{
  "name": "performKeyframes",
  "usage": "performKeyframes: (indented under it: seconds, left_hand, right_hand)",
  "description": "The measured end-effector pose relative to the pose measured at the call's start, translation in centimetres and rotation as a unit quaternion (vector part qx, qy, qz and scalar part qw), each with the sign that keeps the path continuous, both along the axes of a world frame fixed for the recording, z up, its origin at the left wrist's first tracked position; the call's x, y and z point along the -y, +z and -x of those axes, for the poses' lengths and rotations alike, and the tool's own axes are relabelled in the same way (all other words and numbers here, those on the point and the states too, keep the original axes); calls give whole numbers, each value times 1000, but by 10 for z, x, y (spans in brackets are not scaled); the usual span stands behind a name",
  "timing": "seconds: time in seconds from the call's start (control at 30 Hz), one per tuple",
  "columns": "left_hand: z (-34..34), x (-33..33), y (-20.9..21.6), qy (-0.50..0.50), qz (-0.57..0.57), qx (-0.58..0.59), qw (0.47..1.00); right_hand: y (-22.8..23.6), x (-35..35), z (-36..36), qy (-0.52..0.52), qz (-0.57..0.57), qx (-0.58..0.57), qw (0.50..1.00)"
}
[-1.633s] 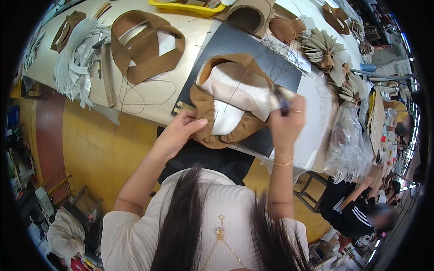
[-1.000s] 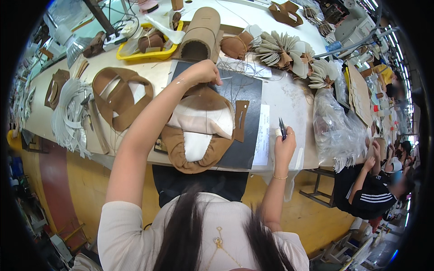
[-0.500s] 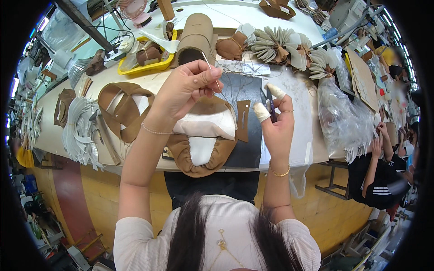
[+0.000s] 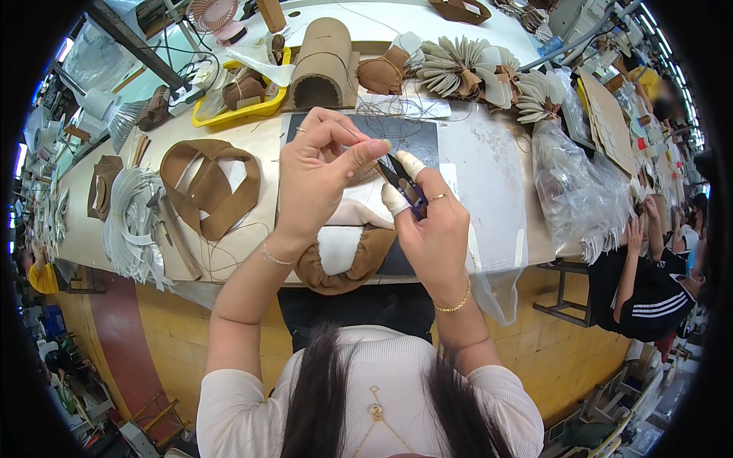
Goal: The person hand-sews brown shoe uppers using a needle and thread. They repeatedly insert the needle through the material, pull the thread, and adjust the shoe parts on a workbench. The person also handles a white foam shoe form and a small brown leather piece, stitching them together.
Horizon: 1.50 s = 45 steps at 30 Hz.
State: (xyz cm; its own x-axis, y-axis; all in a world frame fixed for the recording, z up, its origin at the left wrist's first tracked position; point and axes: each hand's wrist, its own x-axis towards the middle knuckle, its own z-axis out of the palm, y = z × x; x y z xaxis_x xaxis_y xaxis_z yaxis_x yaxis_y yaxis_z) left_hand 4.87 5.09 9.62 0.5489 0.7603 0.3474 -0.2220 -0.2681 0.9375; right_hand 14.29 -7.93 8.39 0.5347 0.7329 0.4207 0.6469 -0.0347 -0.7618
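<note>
My left hand [image 4: 328, 162] is raised over the work, thumb and fingers pinched on a thin strand that looks like thread. Close beside its fingertips, my right hand [image 4: 431, 225] grips dark thread snips [image 4: 412, 195], blades pointing up and left. White wrappings cover the thumb and index fingertips of that hand. Below both hands lies a brown gathered leather piece [image 4: 351, 272] with a white inner panel [image 4: 339, 250], at the table's near edge. A dark mat [image 4: 397, 262] is under it. My hands hide part of the leather piece.
Brown leather straps [image 4: 210, 221], a hammer [image 4: 177, 237] and a bundle of white strips [image 4: 136, 221] lie left. Behind stand a yellow tray [image 4: 237, 114] and a brown half-round form [image 4: 321, 65]. Fanned pale pieces [image 4: 458, 65] and a plastic bag [image 4: 573, 183] are right. Another person [image 4: 649, 286] sits far right.
My right hand has moved left and inward, bringing the snips up to the left fingertips. My left hand has dropped slightly and still pinches the strand.
</note>
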Motion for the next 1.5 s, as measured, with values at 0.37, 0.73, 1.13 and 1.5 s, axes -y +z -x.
performKeyframes:
  seconds: [0.37, 0.73, 1.13, 1.5]
  left_hand:
    - [-14, 3, -21, -16, 57, 4, 998]
    - [-16, -10, -34, -32, 214, 63, 974]
    - [-5, 4, -27, -32, 178, 93, 979]
    - [60, -38, -23, 47, 51, 6, 998]
  right_hand:
    - [-13, -2, -12, -44, -3, -29, 999]
    - [-102, 22, -117, -198, 108, 68, 972]
    - [-28, -42, -10, 78, -153, -427, 888]
    - [-57, -2, -106, -219, 134, 217, 942]
